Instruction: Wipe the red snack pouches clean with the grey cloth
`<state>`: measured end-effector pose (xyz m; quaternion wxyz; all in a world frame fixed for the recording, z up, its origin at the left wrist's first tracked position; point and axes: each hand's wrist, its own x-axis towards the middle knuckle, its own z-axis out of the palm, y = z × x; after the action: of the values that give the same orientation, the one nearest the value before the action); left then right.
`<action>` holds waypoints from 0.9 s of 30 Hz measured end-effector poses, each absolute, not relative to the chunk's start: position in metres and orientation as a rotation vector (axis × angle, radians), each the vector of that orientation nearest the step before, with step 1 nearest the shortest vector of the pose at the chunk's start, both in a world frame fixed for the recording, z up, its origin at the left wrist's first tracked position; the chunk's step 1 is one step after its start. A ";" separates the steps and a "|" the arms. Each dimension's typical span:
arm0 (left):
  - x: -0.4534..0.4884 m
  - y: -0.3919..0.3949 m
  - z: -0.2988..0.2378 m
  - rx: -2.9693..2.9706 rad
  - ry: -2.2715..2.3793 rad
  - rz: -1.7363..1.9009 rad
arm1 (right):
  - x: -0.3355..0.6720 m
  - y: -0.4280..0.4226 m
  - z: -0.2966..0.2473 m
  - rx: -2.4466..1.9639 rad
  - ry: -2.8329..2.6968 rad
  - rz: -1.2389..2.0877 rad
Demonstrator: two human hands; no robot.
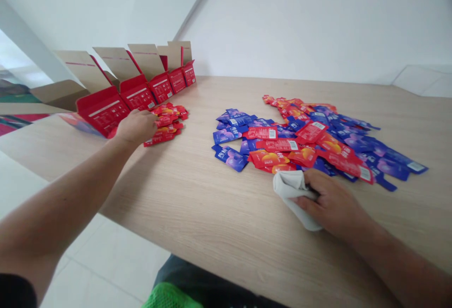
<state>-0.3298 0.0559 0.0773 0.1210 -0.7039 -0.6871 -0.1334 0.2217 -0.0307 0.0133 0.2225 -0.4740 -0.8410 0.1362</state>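
Observation:
My left hand (136,126) reaches out to a small stack of red sachets (168,122) at the left of the wooden table (197,204); its fingers curl over the stack's near edge and pinch a sachet. My right hand (330,202) rests on the table near the front, closed on a folded white cloth (293,190). Just beyond that hand lies a wide loose pile of red and blue sachets (310,138).
A row of several open red cartons (134,93) with raised brown flaps stands along the table's left edge, behind the red stack. White walls rise behind the table. A white tiled floor shows at the lower left.

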 end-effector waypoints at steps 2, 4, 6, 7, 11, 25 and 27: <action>-0.305 0.054 0.080 -2.084 -1.933 -0.388 | 0.221 -0.032 0.015 -1.271 -2.341 0.371; -0.271 0.053 0.079 -2.152 -1.851 -0.403 | 0.219 -0.033 0.018 -1.235 -2.361 0.373; -0.230 0.050 0.076 -2.274 -1.758 -0.410 | 0.218 -0.034 0.021 -1.180 -2.383 0.365; -0.208 0.047 0.074 -2.342 -1.706 -0.411 | 0.217 -0.035 0.022 -1.152 -2.392 0.368; -0.125 0.039 0.074 -2.570 -1.469 -0.380 | 0.216 -0.037 0.022 -1.042 -2.413 0.414; -0.023 0.141 0.081 -2.659 -1.382 -0.079 | 0.219 -0.036 0.020 -0.889 -2.435 0.438; -0.014 0.144 0.077 -2.740 -1.335 0.044 | 0.219 -0.036 0.020 -0.886 -2.448 0.438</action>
<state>-0.0138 0.1441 0.0772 0.0466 -0.8980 -0.4374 0.0144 0.2189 -0.0358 0.0200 0.2481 -0.3252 -0.8983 0.1605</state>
